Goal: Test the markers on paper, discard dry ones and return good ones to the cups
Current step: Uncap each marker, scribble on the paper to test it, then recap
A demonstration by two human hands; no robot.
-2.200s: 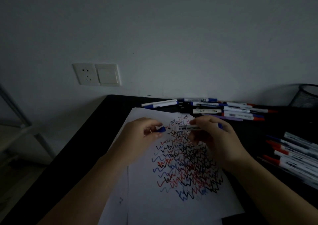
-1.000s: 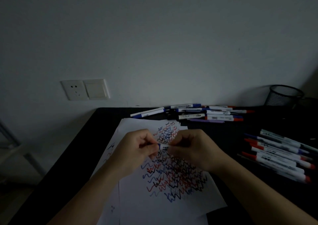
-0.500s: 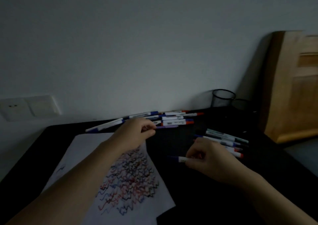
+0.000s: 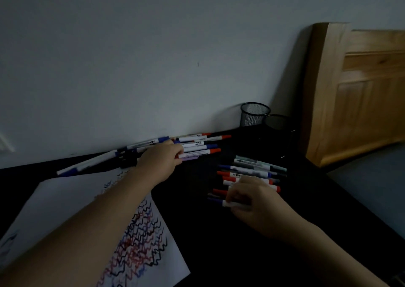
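Reaching ahead, the left hand (image 4: 161,158) curls its fingers on a marker in the wall-side row (image 4: 197,147), lying crosswise. The right hand (image 4: 252,199) pinches a blue-capped marker (image 4: 219,201) by the nearer pile (image 4: 252,170); cups (image 4: 255,114) stand beyond it.

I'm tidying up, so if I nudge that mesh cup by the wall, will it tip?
Probably easily: the mesh cup looks thin-walled and seems empty, so likely light. It stands upright beside a second cup, which might stop it sliding rightward.
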